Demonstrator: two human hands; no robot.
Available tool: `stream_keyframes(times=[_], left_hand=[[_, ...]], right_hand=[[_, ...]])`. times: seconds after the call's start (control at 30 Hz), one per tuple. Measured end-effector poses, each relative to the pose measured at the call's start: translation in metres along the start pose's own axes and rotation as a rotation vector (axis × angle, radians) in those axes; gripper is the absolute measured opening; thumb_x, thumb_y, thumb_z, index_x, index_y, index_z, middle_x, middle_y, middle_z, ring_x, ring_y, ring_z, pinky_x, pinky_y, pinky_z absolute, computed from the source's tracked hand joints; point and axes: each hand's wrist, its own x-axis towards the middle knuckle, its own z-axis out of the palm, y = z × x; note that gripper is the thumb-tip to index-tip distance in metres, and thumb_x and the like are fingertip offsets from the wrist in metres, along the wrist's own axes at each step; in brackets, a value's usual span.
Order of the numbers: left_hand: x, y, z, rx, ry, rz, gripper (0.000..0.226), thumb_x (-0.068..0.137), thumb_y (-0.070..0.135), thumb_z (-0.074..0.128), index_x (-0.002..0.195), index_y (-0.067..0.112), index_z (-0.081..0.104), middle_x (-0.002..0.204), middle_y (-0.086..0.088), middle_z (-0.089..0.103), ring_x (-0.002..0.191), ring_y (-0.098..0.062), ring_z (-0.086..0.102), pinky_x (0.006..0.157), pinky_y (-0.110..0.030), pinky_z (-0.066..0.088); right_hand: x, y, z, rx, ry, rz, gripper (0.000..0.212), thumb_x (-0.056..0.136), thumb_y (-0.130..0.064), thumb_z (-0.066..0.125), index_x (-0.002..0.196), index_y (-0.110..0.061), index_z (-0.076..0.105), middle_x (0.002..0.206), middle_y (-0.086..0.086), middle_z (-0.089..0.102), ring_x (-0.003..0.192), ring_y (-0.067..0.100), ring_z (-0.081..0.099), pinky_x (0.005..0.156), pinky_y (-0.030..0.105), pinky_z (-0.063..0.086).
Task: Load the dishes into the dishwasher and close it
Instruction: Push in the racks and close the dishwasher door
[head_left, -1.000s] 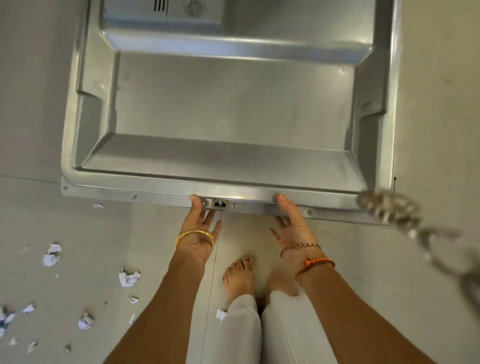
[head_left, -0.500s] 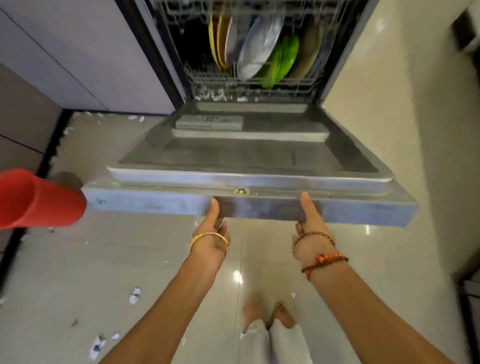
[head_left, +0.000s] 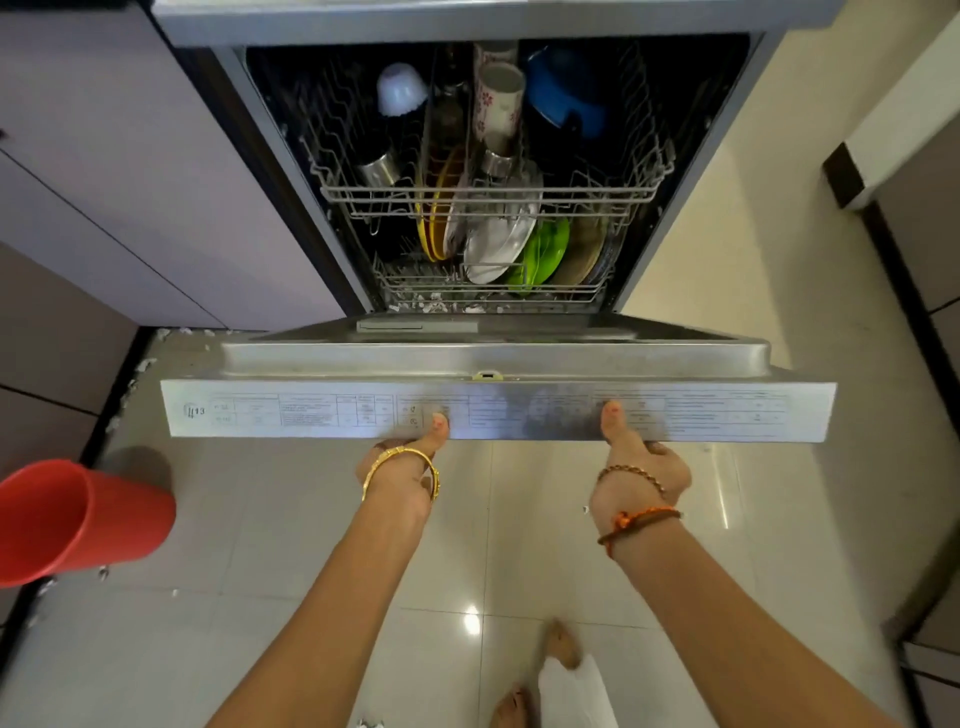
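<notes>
Closing step — your left hand (head_left: 402, 475) and right hand (head_left: 641, 467) grip the dishwasher door (head_left: 498, 410) front edge, thumbs on top; swing it up until it latches.

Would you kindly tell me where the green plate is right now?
In the head view, the green plate stands in the lower rack, right of centre, between the steel plate and a brown plate.

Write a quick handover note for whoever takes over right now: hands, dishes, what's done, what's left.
Left hand and right hand: both grip the front edge of the dishwasher door from below, thumbs on its label strip.
Dishes: plates in the lower rack, cups and blue bowl in the upper rack.
Done: loading.
Left: swing the part-raised door fully shut.
</notes>
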Motion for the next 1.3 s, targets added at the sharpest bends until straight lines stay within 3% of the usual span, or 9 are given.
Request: stream_keyframes(times=[0.1,0.17,0.27,0.53,0.73,0.87,1.0,1.13,1.3], left_hand=[[-0.026,0.024,0.020,-0.031,0.115,0.188,0.026,0.071,0.020,0.078,0.071,0.010,0.054,0.082,-0.007,0.064,0.070,-0.013,0.059,0.094,-0.040,0.049],[-0.031,0.055,0.040,-0.075,0.113,0.266,0.028,0.070,0.021,0.078,0.086,0.008,0.059,0.087,-0.004,0.065,0.079,-0.017,0.061,0.096,-0.038,0.048],[-0.015,0.112,0.066,-0.066,0.062,0.247,0.072,0.068,0.032,0.079,0.125,0.003,0.047,0.123,-0.008,0.059,0.111,-0.025,0.057,0.098,-0.035,0.044],[0.007,0.207,0.118,0.065,0.010,0.125,0.088,0.063,0.051,0.076,0.133,0.010,0.040,0.143,-0.012,0.041,0.131,-0.026,0.040,0.105,-0.040,0.036],[-0.015,0.231,0.133,0.063,0.311,0.253,0.111,0.064,0.047,0.079,0.143,0.011,0.010,0.147,-0.009,0.014,0.135,-0.030,0.021,0.109,-0.038,0.022],[-0.024,0.233,0.134,0.290,0.443,0.618,0.109,0.056,0.036,0.085,0.139,0.014,0.018,0.149,-0.011,0.012,0.130,-0.033,0.025,0.105,-0.043,0.026],[-0.014,0.245,0.128,0.616,0.407,0.913,0.106,0.052,0.038,0.086,0.136,0.012,0.027,0.147,-0.011,0.017,0.136,-0.033,0.017,0.107,-0.045,0.020],[-0.005,0.261,0.125,0.861,0.291,1.058,0.107,0.059,0.038,0.083,0.141,0.013,0.019,0.151,-0.011,0.010,0.141,-0.035,-0.002,0.112,-0.050,0.007],[0.001,0.285,0.138,1.114,0.220,1.161,0.115,0.065,0.041,0.078,0.147,0.015,0.002,0.155,-0.008,-0.004,0.141,-0.035,-0.015,0.113,-0.050,-0.005]], right_hand=[[-0.011,-0.017,0.021,0.131,0.022,-0.084,0.044,0.070,-0.029,0.079,0.095,0.004,0.062,0.090,0.011,0.064,0.065,0.016,0.055,0.041,0.010,0.042],[-0.009,-0.048,0.039,0.158,-0.033,-0.153,0.046,0.068,-0.029,0.081,0.094,0.003,0.061,0.087,0.009,0.063,0.059,0.011,0.053,0.034,0.007,0.036],[-0.006,-0.096,0.072,0.184,-0.125,-0.214,0.049,0.068,-0.025,0.081,0.105,-0.004,0.057,0.084,-0.004,0.058,0.069,0.007,0.055,0.058,0.006,0.045],[0.024,-0.175,0.134,0.125,-0.256,-0.204,0.068,0.069,-0.020,0.080,0.125,-0.006,0.045,0.117,0.003,0.057,0.110,0.016,0.052,0.099,0.023,0.036],[0.029,-0.190,0.154,0.130,-0.227,-0.189,0.070,0.067,-0.021,0.081,0.124,-0.006,0.044,0.124,0.008,0.057,0.117,0.022,0.052,0.102,0.029,0.037],[0.027,-0.190,0.161,0.057,-0.146,-0.228,0.071,0.063,-0.033,0.083,0.117,-0.007,0.044,0.109,0.005,0.058,0.098,0.021,0.056,0.092,0.030,0.044],[0.022,-0.191,0.165,-0.308,0.184,-0.719,0.080,0.059,-0.040,0.083,0.114,-0.019,0.029,0.123,0.011,0.041,0.114,0.026,0.041,0.093,0.046,0.039],[0.031,-0.190,0.176,-0.428,0.248,-1.280,0.077,0.054,-0.014,0.084,0.110,-0.026,0.032,0.128,0.013,0.038,0.117,0.028,0.037,0.086,0.053,0.034],[0.035,-0.202,0.197,-0.702,0.170,-1.352,0.085,0.064,0.005,0.069,0.136,-0.025,0.033,0.149,0.004,0.023,0.135,0.022,0.015,0.093,0.064,0.025]])
